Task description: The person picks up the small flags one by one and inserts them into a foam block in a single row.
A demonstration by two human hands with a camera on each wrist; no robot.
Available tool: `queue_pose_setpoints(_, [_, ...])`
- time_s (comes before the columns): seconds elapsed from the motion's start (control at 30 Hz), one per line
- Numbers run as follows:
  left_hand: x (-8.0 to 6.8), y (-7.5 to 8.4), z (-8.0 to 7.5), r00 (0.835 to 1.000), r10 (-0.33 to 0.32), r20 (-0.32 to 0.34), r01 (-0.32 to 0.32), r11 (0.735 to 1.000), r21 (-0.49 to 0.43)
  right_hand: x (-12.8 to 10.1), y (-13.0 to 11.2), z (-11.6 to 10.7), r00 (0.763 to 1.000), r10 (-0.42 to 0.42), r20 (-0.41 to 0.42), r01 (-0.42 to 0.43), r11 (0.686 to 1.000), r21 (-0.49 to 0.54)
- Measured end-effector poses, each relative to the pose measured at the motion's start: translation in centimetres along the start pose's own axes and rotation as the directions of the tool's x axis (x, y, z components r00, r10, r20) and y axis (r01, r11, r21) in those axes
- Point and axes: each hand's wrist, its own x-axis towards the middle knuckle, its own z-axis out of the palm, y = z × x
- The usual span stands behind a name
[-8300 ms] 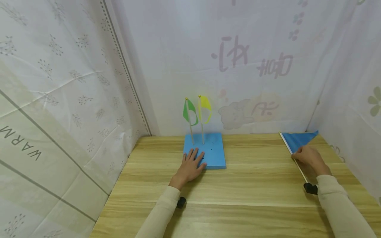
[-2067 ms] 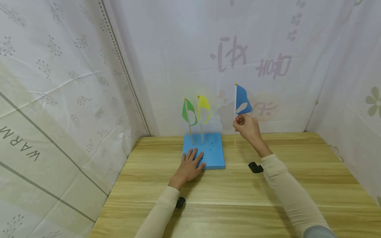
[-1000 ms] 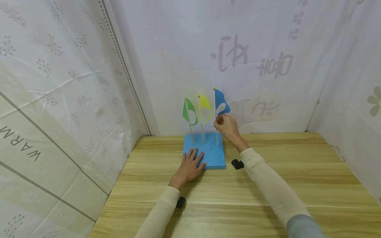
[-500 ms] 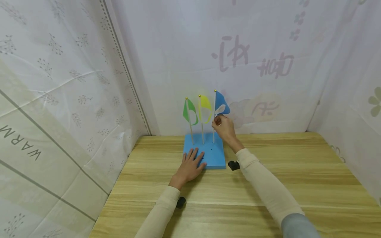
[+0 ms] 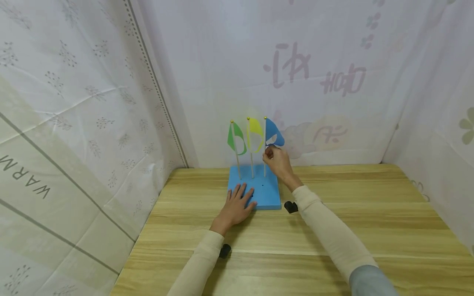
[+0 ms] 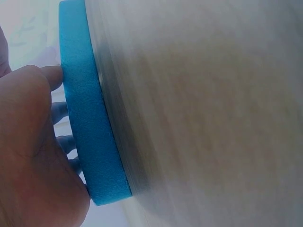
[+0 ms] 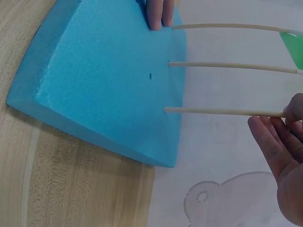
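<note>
**Blue flag now stands in the block**

Half a second ago the blue flag's tip stood a little higher than the yellow one's; now it has sunk level with it, and its stick meets the block in line with the other two. The right hand has dropped slightly with it. The left hand has not moved.

Nearest, the left hand (image 5: 237, 205) lies flat on the front left of the block (image 5: 268, 196), fingers straight and spread, pressing down. The left wrist view shows the palm against the foam's top face, the block's edge resting on the table (image 5: 333, 230).

Beyond it, the right hand (image 5: 277, 160) pinches the stick of the blue flag (image 5: 273, 132) just under the cloth, thumb and fingertips closed on it; the other fingers hang loosely curled. In the right wrist view the stick enters the foam at the back right, though the pinch itself sits at the frame's edge and is hard to make out.

Farthest, the yellow flag (image 5: 255, 133) and green flag (image 5: 234, 137) stand upright in the back row, left of the blue one, with the curtain (image 5: 333, 61) behind.
</note>
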Motion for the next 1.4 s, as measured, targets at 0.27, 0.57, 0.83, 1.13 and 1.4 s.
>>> queue_pose_setpoints(0.27, [-0.1, 0.1, 0.0, 1.000, -0.004, 0.012, 0.004, 1.000, 0.010, -0.1, 0.2, 0.1, 1.000, -0.001, 0.015, 0.002, 1.000, -0.022])
queue_pose_setpoints(0.57, [0.0, 0.0, 0.1, 1.000, -0.005, 0.005, 0.005, 1.000, 0.002, -0.3, 0.5, 0.1, 1.000, 0.004, 0.007, -0.004, 0.999, -0.047])
queue_pose_setpoints(0.83, [0.2, 0.0, 0.0, 1.000, -0.001, -0.001, 0.001, 1.000, 0.005, -0.4, 0.7, -0.4, 1.000, 0.026, 0.013, -0.025, 0.999, -0.033])
queue_pose_setpoints(1.13, [0.3, -0.1, -0.4, 1.000, 0.010, -0.010, -0.009, 0.998, 0.054, -0.6, 1.1, -1.5, 0.999, 0.044, 0.014, -0.044, 0.999, -0.030])
queue_pose_setpoints(1.4, [0.5, -0.4, -1.3, 1.000, 0.019, -0.007, -0.018, 0.998, 0.052, -0.8, 1.5, -2.1, 0.995, 0.080, 0.053, -0.082, 0.996, 0.030])
